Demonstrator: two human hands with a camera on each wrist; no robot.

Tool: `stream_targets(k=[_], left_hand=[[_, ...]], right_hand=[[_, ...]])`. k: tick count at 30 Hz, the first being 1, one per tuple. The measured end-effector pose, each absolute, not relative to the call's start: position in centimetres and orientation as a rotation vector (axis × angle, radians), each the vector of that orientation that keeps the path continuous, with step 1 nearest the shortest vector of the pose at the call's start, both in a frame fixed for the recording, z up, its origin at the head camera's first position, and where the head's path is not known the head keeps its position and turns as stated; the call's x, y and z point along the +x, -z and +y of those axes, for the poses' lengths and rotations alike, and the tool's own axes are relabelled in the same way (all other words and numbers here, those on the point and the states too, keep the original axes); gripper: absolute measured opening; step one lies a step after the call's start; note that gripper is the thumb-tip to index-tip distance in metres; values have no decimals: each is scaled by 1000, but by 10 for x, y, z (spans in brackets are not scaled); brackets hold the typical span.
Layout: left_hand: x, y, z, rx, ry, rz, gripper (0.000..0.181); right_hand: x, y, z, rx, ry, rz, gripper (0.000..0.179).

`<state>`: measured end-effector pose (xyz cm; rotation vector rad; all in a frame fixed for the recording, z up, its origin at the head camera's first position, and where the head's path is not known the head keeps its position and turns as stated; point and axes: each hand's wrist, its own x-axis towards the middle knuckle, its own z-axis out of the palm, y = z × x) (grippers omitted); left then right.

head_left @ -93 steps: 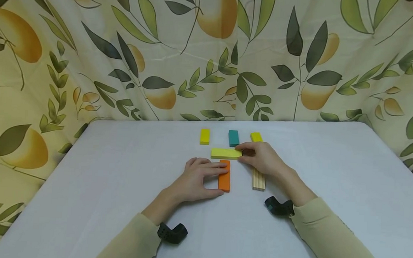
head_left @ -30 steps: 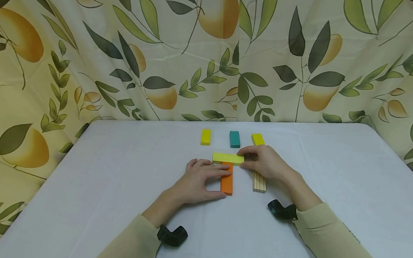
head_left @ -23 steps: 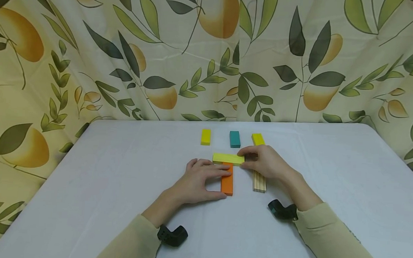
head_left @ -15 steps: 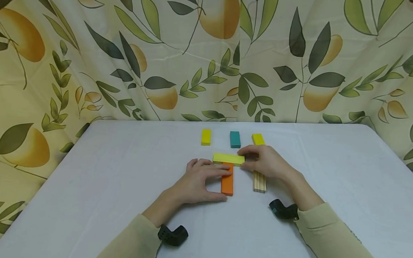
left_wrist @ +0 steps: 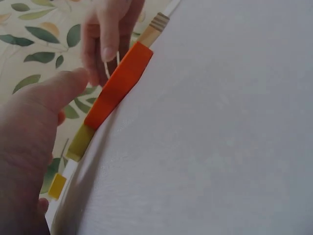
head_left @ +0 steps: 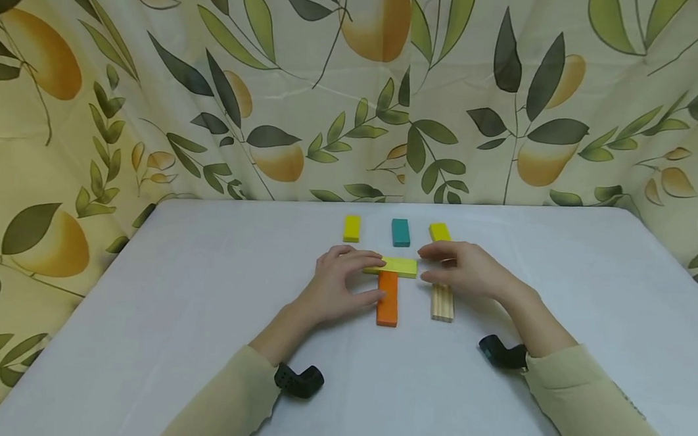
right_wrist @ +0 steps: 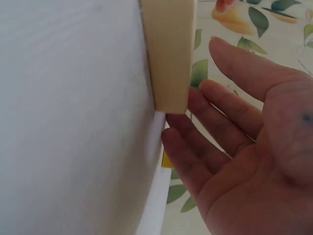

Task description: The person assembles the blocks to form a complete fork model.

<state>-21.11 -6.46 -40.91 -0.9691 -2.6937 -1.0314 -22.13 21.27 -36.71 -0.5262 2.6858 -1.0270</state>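
In the head view an orange block point(head_left: 388, 302) lies lengthwise on the table, and a yellow-green block point(head_left: 402, 267) lies crosswise at its far end, so the two form a T. My left hand point(head_left: 341, 283) reaches over the left end of the yellow-green block with extended fingers. Its thumb is at the left edge of the orange block and stands straight in the left wrist view. Just right of the yellow-green block's end hovers my right hand point(head_left: 470, 270), fingers and thumb apart, holding nothing. It partly covers a plain wood block point(head_left: 442, 304) below it.
Along the back of the white table point(head_left: 230, 343) lie a small yellow block point(head_left: 352, 229), a teal block point(head_left: 401, 232) and another yellow block point(head_left: 440, 232). A patterned cloth point(head_left: 343, 112) hangs behind the far table edge.
My right hand has let go of the yellow-green block and moved right. My left hand's fingers have shifted forward from the orange block onto the yellow-green one.
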Motion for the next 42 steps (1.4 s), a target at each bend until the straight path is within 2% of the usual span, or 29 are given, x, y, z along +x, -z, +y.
stream_targets(k=[15, 23, 42], left_hand=[[-226, 411, -59, -1124, 982, -2830, 50], [-224, 410, -58, -1136, 926, -2889, 50], [-219, 405, -56, -1093, 862, -2937, 47]], right_hand=[[-175, 365, 235, -637, 904, 2690, 64], [-169, 370, 237, -724, 889, 2733, 62], [-168, 367, 231, -689, 917, 2775, 51]])
